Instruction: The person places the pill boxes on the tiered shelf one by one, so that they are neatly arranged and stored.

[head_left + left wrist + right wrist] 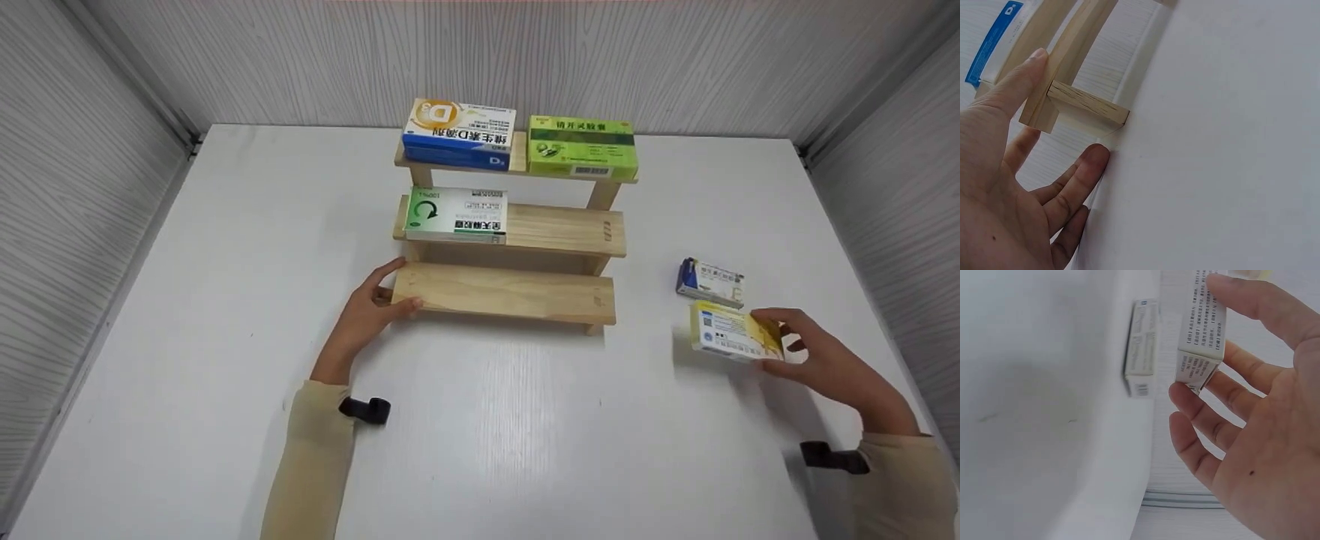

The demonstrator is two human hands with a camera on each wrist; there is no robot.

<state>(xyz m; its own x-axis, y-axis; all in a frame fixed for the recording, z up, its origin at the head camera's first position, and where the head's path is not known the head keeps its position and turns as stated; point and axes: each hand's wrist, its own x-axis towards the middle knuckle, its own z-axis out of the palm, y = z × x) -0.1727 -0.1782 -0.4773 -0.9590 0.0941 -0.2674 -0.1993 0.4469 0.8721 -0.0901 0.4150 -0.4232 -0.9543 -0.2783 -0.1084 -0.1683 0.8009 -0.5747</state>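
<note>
My left hand (355,321) grips the left end of the bottom step of a three-tier wooden rack (510,294). In the left wrist view its thumb (1026,76) lies on the step's edge, and the other fingers spread beside and behind the end. With fingers and thumb, my right hand (829,367) holds a yellow-and-white medicine box (727,331) by its right end, above the table at the right. Printed text covers the side of this box (1203,323) in the right wrist view. Just behind it, a smaller white-and-blue medicine box (712,281) lies on the table.
On the rack's top tier sit a blue-and-white D3 box (459,135) and a green box (581,146). A white-and-green box (457,215) occupies the left of the middle tier. Pale wood-grain walls (600,60) enclose the white table (487,450) at the back and sides.
</note>
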